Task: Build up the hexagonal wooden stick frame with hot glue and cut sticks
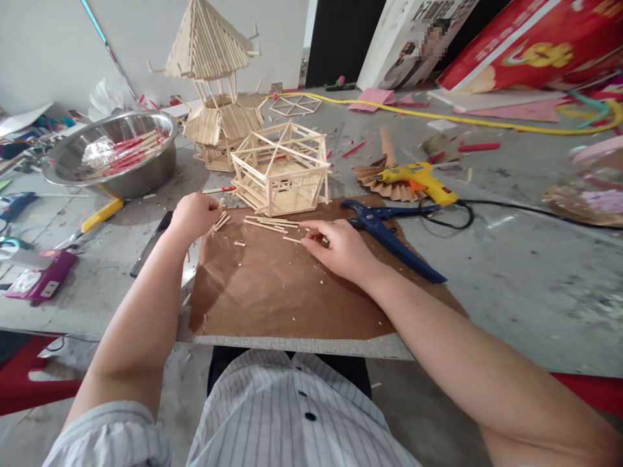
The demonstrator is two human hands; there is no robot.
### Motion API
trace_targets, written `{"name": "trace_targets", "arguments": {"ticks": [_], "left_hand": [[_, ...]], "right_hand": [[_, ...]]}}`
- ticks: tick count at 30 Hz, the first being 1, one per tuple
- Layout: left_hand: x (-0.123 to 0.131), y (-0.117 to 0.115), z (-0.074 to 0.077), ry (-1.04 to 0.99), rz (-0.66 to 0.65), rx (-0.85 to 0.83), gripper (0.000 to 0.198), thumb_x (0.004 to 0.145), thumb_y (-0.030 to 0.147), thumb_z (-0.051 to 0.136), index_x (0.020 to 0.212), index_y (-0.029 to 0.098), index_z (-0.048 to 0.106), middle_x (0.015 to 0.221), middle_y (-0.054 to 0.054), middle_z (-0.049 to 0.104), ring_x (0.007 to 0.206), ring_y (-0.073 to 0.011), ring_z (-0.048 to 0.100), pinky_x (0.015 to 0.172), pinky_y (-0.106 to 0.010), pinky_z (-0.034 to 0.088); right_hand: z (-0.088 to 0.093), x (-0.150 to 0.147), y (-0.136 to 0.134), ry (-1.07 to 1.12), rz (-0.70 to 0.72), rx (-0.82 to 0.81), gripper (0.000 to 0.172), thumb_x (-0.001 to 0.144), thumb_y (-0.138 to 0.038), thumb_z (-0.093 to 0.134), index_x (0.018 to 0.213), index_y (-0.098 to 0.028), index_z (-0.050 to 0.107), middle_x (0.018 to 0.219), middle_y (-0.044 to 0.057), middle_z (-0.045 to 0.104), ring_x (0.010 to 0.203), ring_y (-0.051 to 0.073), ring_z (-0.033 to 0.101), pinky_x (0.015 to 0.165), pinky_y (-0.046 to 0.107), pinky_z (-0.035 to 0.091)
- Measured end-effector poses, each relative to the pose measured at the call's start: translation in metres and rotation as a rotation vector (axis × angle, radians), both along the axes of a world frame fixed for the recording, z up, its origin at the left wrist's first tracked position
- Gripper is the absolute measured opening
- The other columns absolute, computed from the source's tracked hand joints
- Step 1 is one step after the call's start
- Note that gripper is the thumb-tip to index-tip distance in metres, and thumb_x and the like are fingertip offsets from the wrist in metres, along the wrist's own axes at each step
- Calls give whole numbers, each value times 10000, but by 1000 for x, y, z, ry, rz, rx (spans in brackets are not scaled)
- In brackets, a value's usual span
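My right hand (pixel 338 250) is over the brown sheet (pixel 272 292), thumb and fingers pinched at the end of a short thin wooden stick (pixel 291 239). Just beyond it lie several longer wooden sticks (pixel 272 224), side by side. My left hand (pixel 193 215) is curled at the sheet's left edge; what its fingers hold, if anything, is hidden. Close beside those fingers is a small bunch of short sticks (pixel 221 222). Behind the sticks stands an open six-sided stick frame (pixel 282 170). A taller stick pavilion (pixel 214 84) with a pointed roof rises at the back.
A blue cutter (pixel 394 240) lies at the sheet's right edge, with a yellow glue gun (pixel 421 181) and its black cord beyond. At left are a steel bowl (pixel 146 162) of red-wrapped sticks, a yellow-handled tool (pixel 102 215) and a dark flat object (pixel 152 243).
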State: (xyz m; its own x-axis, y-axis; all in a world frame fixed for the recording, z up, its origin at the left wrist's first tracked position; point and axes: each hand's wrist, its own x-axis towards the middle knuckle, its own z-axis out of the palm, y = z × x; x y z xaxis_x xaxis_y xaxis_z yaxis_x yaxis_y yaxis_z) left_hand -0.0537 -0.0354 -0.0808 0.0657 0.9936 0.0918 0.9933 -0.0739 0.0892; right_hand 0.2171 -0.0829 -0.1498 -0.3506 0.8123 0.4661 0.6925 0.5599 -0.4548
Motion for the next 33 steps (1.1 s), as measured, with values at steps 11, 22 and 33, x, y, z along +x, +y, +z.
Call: {"name": "trace_targets", "arguments": {"ticks": [11, 22, 33], "left_hand": [[-16, 16, -17, 194, 89, -162, 304, 653, 359, 461, 780, 235, 709, 824, -75, 673, 757, -251, 600, 596, -281, 408], [-10, 8, -7, 177, 119, -66, 342, 732, 369, 411, 885, 243, 690, 895, -60, 673, 815, -224, 593, 638, -268, 418], [-3, 2, -6, 171, 121, -4, 294, 730, 324, 429, 846, 235, 684, 865, -87, 663, 786, -243, 583, 618, -295, 412]], "right_hand": [[-3, 3, 3, -66, 30, -22, 179, 781, -264, 542, 883, -170, 656, 763, 46, 692, 679, 182, 608, 690, 315, 390], [1, 25, 17, -102, -153, 106, 188, 790, -227, 512, 833, -159, 682, 771, 67, 697, 687, 197, 622, 677, 309, 428], [-3, 37, 22, -279, -299, 45, 198, 783, -205, 496, 879, -213, 669, 867, 54, 683, 783, 214, 608, 642, 322, 439]]}}
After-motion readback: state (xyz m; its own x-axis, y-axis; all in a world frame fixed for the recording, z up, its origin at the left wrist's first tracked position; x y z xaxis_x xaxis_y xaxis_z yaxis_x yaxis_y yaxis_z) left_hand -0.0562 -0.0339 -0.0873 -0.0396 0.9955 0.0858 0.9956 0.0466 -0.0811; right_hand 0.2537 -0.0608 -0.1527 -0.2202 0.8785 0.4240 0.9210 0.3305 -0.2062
